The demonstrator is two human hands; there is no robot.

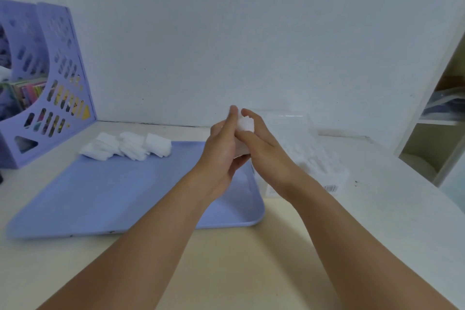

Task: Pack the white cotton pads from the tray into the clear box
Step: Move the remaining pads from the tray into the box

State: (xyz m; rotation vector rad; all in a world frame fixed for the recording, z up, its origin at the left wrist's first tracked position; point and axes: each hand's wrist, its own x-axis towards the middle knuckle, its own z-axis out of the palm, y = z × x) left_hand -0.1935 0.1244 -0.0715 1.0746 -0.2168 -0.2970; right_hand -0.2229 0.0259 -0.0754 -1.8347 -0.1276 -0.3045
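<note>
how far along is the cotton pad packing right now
Partly done. The clear box, right of the blue tray, already holds white pads. In hand: the left hand and right hand together hold a stack of cotton pads above the tray's right edge, not yet in the box. Left: three loose piles of pads at the tray's far left corner.

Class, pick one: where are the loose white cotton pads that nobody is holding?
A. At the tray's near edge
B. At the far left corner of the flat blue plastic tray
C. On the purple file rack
B: the loose white cotton pads sit heaped at the far left corner of the flat blue plastic tray.
</note>
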